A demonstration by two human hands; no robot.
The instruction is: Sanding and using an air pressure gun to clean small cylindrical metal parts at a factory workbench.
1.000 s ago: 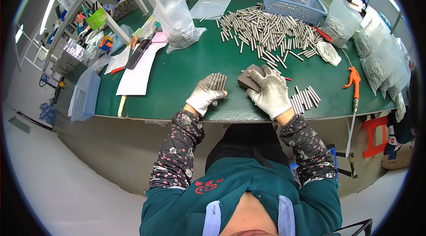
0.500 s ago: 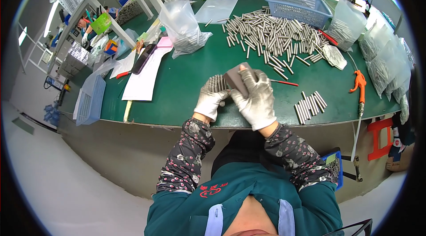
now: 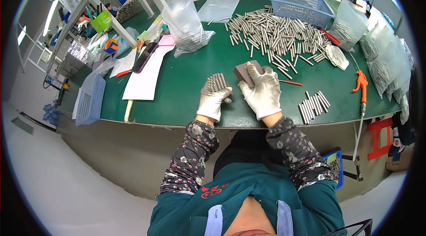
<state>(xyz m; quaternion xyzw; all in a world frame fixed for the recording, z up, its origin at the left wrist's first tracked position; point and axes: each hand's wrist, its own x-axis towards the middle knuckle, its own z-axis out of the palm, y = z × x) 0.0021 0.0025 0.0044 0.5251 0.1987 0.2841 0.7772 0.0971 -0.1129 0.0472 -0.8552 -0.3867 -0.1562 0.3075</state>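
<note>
Holding a rod bundle (image 3: 217, 83) in your left hand (image 3: 214, 98), fingers curled round it, at the bench (image 3: 177, 85) front edge. Your right hand (image 3: 264, 92) is pressing a dark block (image 3: 245, 71) just beside it, fingers closed over its top. Rods are looking like stiff, smooth metal, likely heavy and slippery, so you're gripping mid-length. Long axes are pointing away from you.

Bright, even overhead light; soft, short shadows under the gloved hands. Mild glare on the plastic bags (image 3: 186, 23) and the metal rods (image 3: 275, 36). Strong fisheye bending along the counter (image 3: 177, 98) edge, black vignette at the corners. Sharp at centre, softer and smeared toward the rim.
</note>
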